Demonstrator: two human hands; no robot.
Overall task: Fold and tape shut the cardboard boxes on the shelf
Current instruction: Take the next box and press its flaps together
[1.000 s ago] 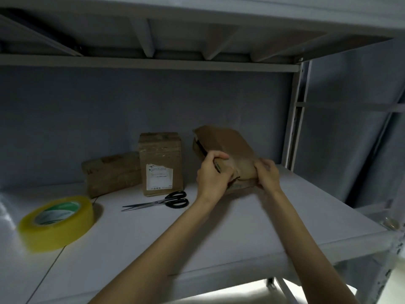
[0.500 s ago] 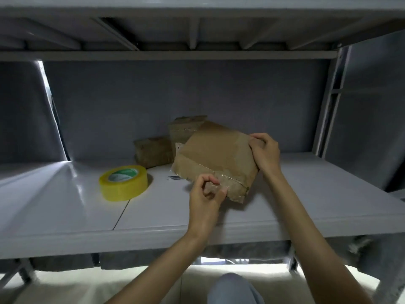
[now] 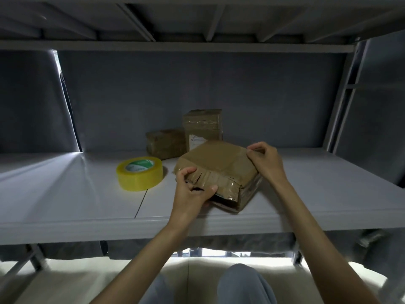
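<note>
A flat brown cardboard box (image 3: 215, 163) lies on the white shelf (image 3: 87, 194) near its front edge, with shiny tape along its near side. My left hand (image 3: 190, 191) grips the box's near left corner, fingers curled over the taped flap. My right hand (image 3: 264, 162) pinches the far right corner of the box's top. A roll of yellow tape (image 3: 140, 175) sits on the shelf just left of the box. Two taped boxes stand behind: a low one (image 3: 165, 142) and an upright one (image 3: 202, 128) with a white label.
The shelf above (image 3: 175, 46) hangs low over the work area. A metal upright (image 3: 341, 102) stands at the right rear. Grey cloth covers the back. My knees (image 3: 241, 284) are below the shelf's front edge.
The box was tilted up in both hands; now it lies flat on the shelf near the front edge. The camera has pulled back and down. The scissors are no longer visible.
</note>
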